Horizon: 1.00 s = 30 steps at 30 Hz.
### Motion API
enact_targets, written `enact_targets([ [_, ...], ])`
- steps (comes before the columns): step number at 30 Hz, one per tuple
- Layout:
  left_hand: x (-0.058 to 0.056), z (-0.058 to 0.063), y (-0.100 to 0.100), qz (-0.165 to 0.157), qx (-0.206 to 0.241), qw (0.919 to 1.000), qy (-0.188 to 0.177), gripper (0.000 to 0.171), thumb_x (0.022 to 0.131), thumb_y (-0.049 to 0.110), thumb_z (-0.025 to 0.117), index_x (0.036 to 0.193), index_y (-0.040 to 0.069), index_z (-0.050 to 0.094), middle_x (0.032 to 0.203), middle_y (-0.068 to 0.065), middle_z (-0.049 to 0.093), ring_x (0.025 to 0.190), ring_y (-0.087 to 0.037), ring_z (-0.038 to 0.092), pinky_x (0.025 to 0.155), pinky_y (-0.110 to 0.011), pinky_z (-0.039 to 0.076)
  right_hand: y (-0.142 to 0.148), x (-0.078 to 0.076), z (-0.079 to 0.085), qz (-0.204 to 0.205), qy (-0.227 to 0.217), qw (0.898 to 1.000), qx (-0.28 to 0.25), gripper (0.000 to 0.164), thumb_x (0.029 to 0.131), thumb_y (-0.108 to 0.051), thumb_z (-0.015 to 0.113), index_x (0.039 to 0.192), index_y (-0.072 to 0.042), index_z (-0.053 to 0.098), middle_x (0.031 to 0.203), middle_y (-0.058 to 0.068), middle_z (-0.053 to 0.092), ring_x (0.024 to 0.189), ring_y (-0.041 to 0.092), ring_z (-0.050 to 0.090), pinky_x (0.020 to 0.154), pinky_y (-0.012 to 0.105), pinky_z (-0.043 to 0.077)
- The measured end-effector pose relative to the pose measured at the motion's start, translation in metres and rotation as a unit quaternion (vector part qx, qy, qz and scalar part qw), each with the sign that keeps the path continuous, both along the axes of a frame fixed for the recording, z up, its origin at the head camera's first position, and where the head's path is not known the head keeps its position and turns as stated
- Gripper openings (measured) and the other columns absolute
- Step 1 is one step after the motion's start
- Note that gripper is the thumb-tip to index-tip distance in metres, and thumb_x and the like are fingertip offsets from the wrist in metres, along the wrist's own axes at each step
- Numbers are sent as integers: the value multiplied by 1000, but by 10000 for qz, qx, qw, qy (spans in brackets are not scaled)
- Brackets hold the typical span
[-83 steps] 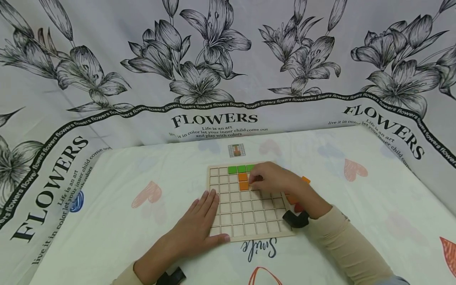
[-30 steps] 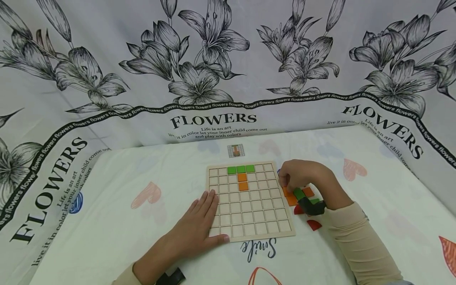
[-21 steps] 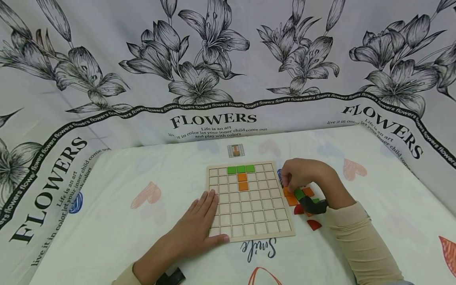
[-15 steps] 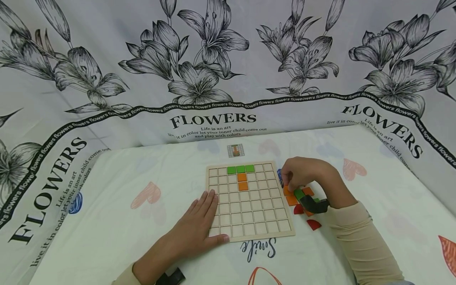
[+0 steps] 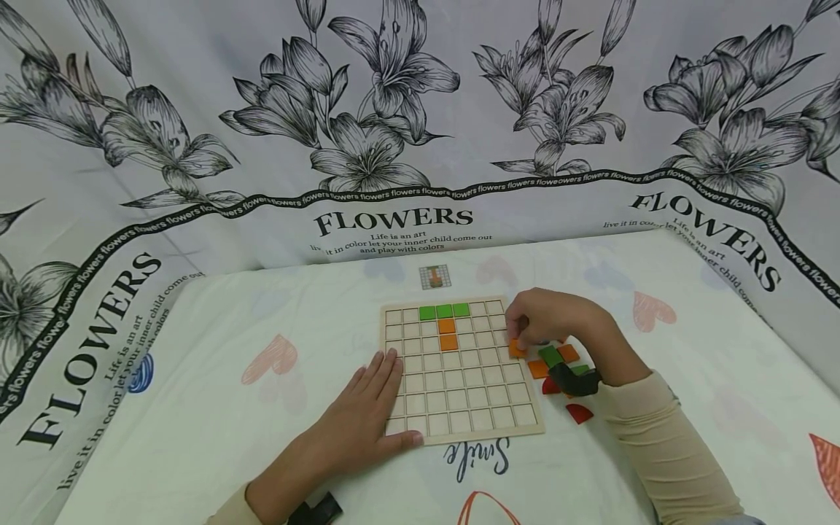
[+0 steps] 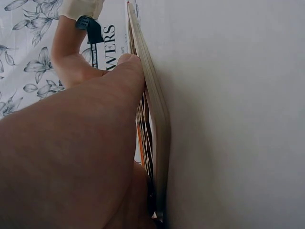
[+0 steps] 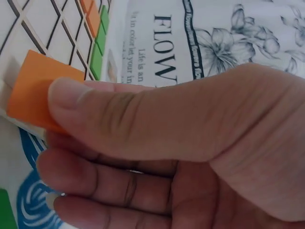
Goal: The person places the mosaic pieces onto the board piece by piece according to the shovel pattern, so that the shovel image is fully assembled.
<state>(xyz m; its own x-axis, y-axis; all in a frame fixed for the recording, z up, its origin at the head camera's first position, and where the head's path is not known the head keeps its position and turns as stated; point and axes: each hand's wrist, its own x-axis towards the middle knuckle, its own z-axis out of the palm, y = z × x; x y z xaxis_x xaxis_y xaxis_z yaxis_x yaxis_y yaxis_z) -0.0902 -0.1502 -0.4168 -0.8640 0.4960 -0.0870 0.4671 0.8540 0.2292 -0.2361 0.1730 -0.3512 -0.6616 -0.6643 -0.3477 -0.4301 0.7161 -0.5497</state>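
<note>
My right hand [image 5: 547,315] pinches an orange square tile [image 7: 35,90] between thumb and fingers, at the right edge of the wooden grid board [image 5: 469,401]. In the right wrist view the thumb lies flat over the tile's face. The left hand [image 5: 361,408] rests with straight fingers on the board's left edge, its thumb at the front left corner. In the board's top row sit green square tiles [image 5: 444,311], with an orange tile [image 5: 446,326] and another orange tile [image 5: 448,342] in a column below them.
Loose pieces lie right of the board, partly under the right wrist: a green tile [image 5: 550,356], an orange tile [image 5: 538,370] and a red quarter-round piece [image 5: 579,414] among them. Behind the board lies a small printed picture card [image 5: 435,276]. A flower-printed cloth [image 5: 407,226] rises at the back.
The right hand moved from over the board to the loose pieces on the right, picked up an orange tile, and has shifted slightly left to the board's edge. The left hand stayed still.
</note>
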Motion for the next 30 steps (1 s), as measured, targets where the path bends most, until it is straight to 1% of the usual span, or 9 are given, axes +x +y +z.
enact_targets([
  [2,0,0,0,0,0,10000,-11,107,91,77,43,159,-1,18,166,-17,10,152,-32,4,119,-52,16,-2,0,-1,84,97,9999,-31,17,85,5,71,80,-12,71,72,-3,63,56,14,51,52,30,46],
  [10,0,0,0,5,-14,10000,-27,107,90,78,42,159,-1,18,166,-17,9,152,-32,4,119,-52,16,-11,-4,-9,214,130,9996,-87,17,85,0,76,80,-15,70,78,-4,62,72,15,54,66,31,49],
  [16,-1,0,0,-10,-35,10000,-22,108,90,78,41,159,-1,17,166,-17,9,152,-32,4,119,-52,16,-19,0,-10,324,107,9992,-184,15,86,-1,77,82,-14,71,78,-5,62,73,14,54,70,31,49],
  [23,-3,0,-2,-48,-20,10000,-3,107,91,77,44,159,-2,18,166,-17,10,152,-33,5,118,-53,17,-29,3,-10,348,175,9992,-98,16,87,-2,77,83,-16,70,79,-6,62,75,14,54,71,31,49],
  [27,-4,0,-2,-50,-37,10000,-22,107,91,77,44,159,-1,18,166,-17,10,152,-33,5,119,-52,16,-32,3,-13,501,265,9981,-247,16,87,-3,77,83,-16,69,79,-7,62,74,13,53,71,30,49],
  [30,-4,-1,-2,-38,-37,10000,-41,107,90,77,44,159,-1,18,166,-17,10,152,-33,5,119,-52,16,-34,3,-14,701,344,9961,-410,16,87,-2,77,82,-15,68,77,-7,59,72,12,51,68,29,47],
])
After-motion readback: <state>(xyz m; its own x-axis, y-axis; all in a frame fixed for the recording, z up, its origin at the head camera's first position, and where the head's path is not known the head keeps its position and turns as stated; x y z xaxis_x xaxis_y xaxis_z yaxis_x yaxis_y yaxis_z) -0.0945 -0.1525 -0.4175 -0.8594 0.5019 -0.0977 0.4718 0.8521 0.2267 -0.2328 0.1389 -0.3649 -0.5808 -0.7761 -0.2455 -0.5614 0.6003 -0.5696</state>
